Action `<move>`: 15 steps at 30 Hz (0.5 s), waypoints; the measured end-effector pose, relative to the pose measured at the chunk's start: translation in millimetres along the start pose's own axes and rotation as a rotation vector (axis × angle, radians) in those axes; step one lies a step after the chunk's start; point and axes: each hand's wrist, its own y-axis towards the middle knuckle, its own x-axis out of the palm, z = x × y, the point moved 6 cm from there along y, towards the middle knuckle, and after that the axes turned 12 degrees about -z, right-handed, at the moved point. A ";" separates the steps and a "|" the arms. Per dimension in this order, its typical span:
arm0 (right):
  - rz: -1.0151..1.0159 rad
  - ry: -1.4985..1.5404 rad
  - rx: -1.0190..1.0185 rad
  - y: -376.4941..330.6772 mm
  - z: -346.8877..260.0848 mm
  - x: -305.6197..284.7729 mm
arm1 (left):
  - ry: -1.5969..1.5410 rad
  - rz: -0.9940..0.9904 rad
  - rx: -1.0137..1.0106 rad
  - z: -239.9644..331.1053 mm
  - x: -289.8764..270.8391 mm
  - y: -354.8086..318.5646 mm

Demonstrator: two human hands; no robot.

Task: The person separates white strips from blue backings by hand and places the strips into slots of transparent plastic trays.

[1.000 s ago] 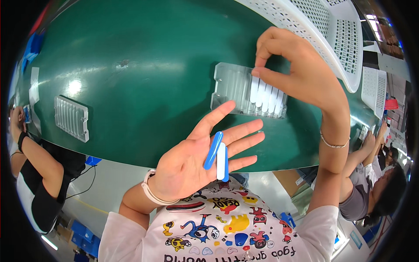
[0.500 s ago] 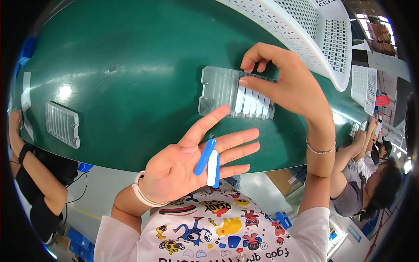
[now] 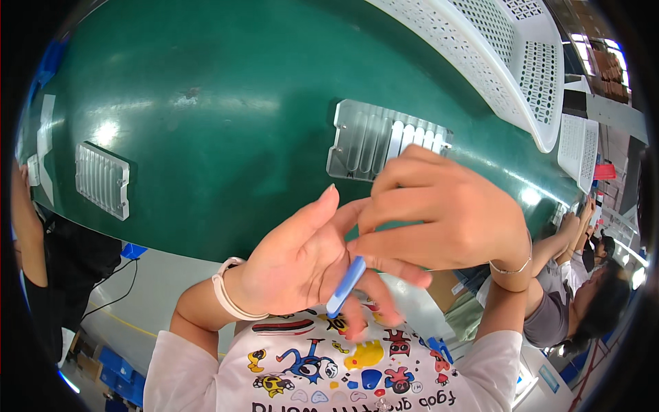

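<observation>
My left hand [image 3: 292, 271] is palm up below the tray, its fingers partly curled and spread. A short blue strip [image 3: 345, 288] with rounded ends lies across its fingers. Over those fingers reaches my right hand [image 3: 446, 216], bent and slightly blurred, its thumb tip close to the strip's upper end. What its fingertips pinch, if anything, is hidden. Just beyond the hands, a clear grooved tray [image 3: 353, 141] lies on the table; several white strips [image 3: 410, 134] fill its right-hand grooves, and the left-hand ones show bare. My right hand covers part of its lower edge.
The green table [image 3: 226, 130] has a curved near edge. A second clear grooved tray [image 3: 101, 180] lies at the left. A large white perforated basket [image 3: 480, 75] stands at the far right, with a smaller white basket [image 3: 578, 147] beyond. Other people sit on both sides.
My right hand has moved from the tray down to my left hand. My left fingers have curled, and only one of the three strips there still shows. The view has shifted slightly.
</observation>
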 end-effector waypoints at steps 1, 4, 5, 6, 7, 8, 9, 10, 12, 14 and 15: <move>-0.003 0.001 -0.005 -1.6 -0.6 2.0 | -0.191 -0.138 0.049 2.1 8.5 2.7; 0.257 0.205 0.316 -16.1 24.8 -17.5 | 0.357 0.180 -0.099 12.1 0.8 -6.1; 0.256 0.208 0.371 -21.4 34.5 -28.6 | 0.410 0.220 -0.192 11.6 -4.1 -7.9; 0.204 0.192 0.474 -23.1 41.4 -36.2 | 0.406 0.208 -0.204 9.8 -4.9 -6.2; 0.153 0.178 0.565 -23.7 49.1 -41.2 | 0.414 0.286 -0.062 18.6 -7.1 -6.9; 0.156 0.176 0.568 -21.8 54.2 -43.5 | 0.420 0.363 0.080 26.8 -8.9 -9.5; 0.122 0.104 0.528 -15.6 55.9 -43.8 | 0.424 0.440 0.225 34.7 -10.5 -14.0; 0.086 0.036 0.478 -9.2 55.8 -42.7 | 0.437 0.315 0.336 40.7 -6.5 -14.5; 0.109 0.021 0.520 -7.1 64.0 -40.0 | 0.422 0.345 0.371 39.8 -5.9 -16.7; 0.130 0.010 0.557 -2.2 66.4 -38.9 | 0.482 0.252 0.341 42.5 -4.3 -19.4; 0.128 0.066 0.638 -3.0 69.2 -36.9 | 0.483 0.259 0.350 42.0 -1.8 -20.6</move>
